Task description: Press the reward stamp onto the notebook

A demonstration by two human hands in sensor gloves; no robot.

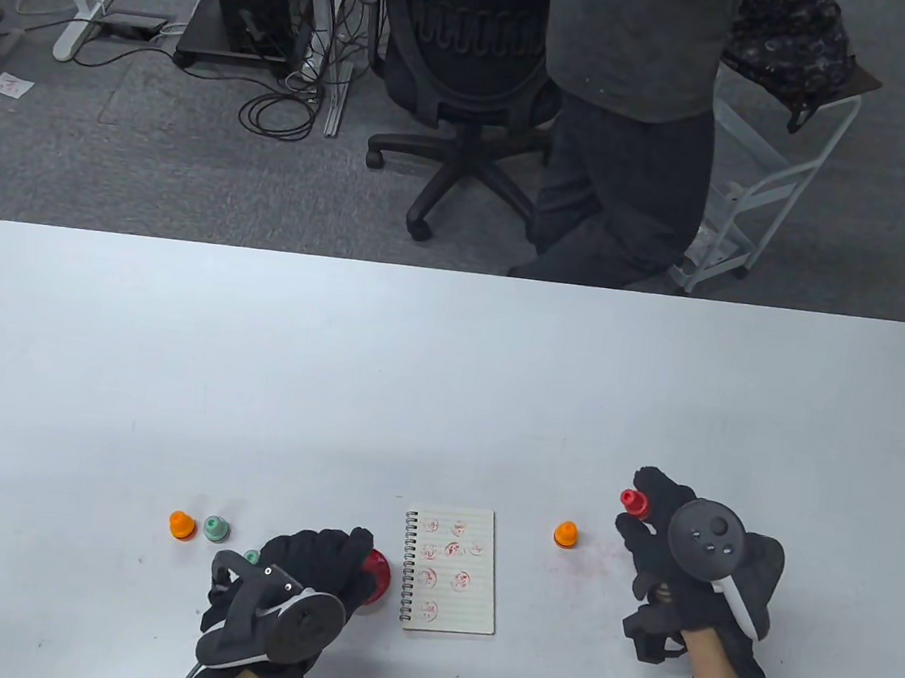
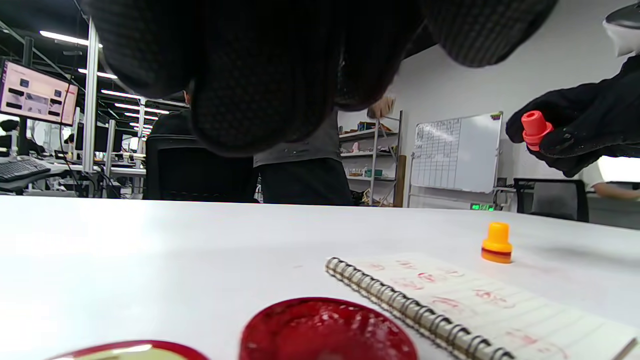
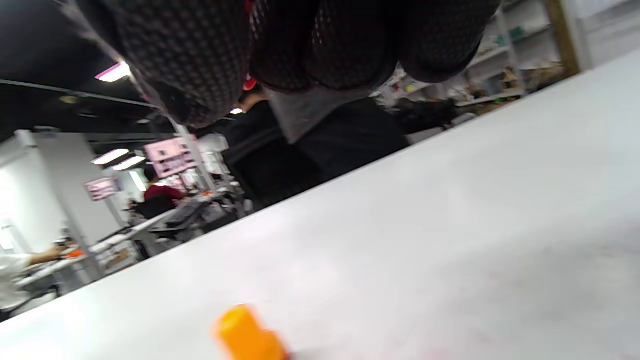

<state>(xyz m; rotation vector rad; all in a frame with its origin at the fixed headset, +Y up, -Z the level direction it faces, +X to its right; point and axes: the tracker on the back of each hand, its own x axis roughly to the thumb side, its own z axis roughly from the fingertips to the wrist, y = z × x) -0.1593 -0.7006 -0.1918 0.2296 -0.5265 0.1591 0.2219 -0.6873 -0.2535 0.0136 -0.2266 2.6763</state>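
A small spiral notebook (image 1: 452,572) lies open near the table's front edge, its lined page (image 2: 480,302) covered with several red stamp prints. Left of it sits a round red ink pad (image 1: 376,575), partly hidden under my left hand (image 1: 341,563). In the left wrist view the pad (image 2: 325,330) lies uncovered below the loosely curled fingers (image 2: 260,75), which hold nothing. My right hand (image 1: 642,517) hovers above the table to the notebook's right and pinches a red stamp (image 1: 634,501), knob pointing left. The left wrist view shows that stamp (image 2: 534,127) held in the air.
An orange stamp (image 1: 566,535) stands between the notebook and my right hand. Another orange stamp (image 1: 181,525) and two green ones (image 1: 215,528) (image 1: 251,557) stand left of my left hand. The pad's lid (image 2: 125,351) lies beside it. A person (image 1: 624,122) and an office chair (image 1: 467,71) are beyond the far edge.
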